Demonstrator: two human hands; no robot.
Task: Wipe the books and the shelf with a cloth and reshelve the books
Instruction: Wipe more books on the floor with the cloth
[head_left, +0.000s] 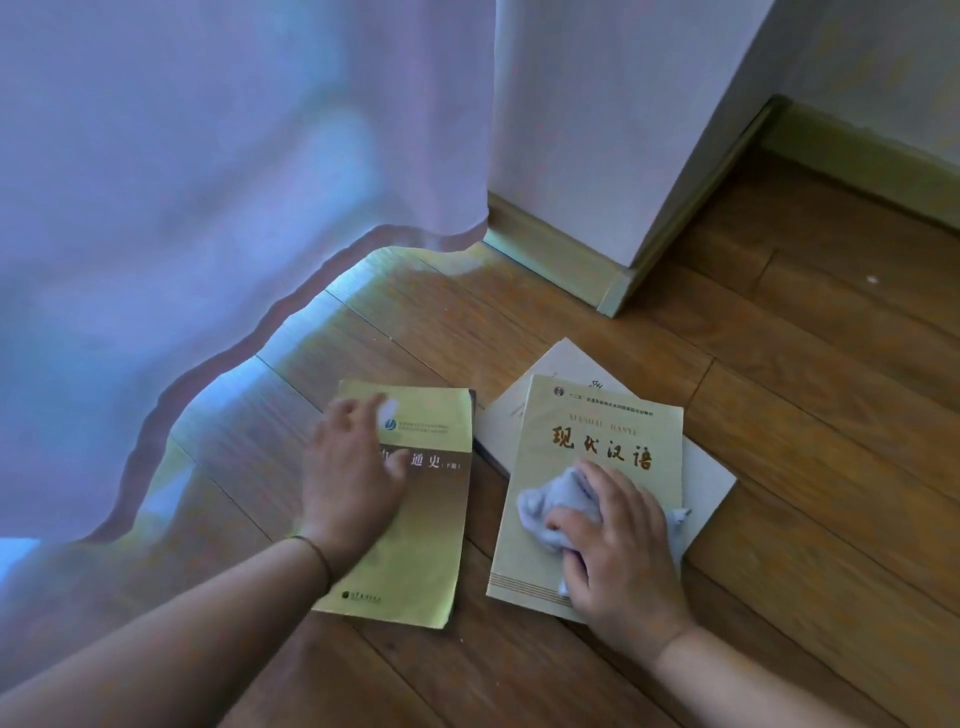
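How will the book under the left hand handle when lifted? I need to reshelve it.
The left book looks like a thin paperback, so it will probably flex if lifted by one edge. It seems light for its size. Its cover looks smooth and lies flat on the wooden floor, so the left hand may slide it.

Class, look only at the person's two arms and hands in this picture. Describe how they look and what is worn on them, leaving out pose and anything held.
Both forearms are bare, with no sleeves in view. The left hand has a thin dark band around its wrist, like a cord or hair tie. The right hand shows no ring, watch or glove, and its wrist is bare. Neither hand is gloved.
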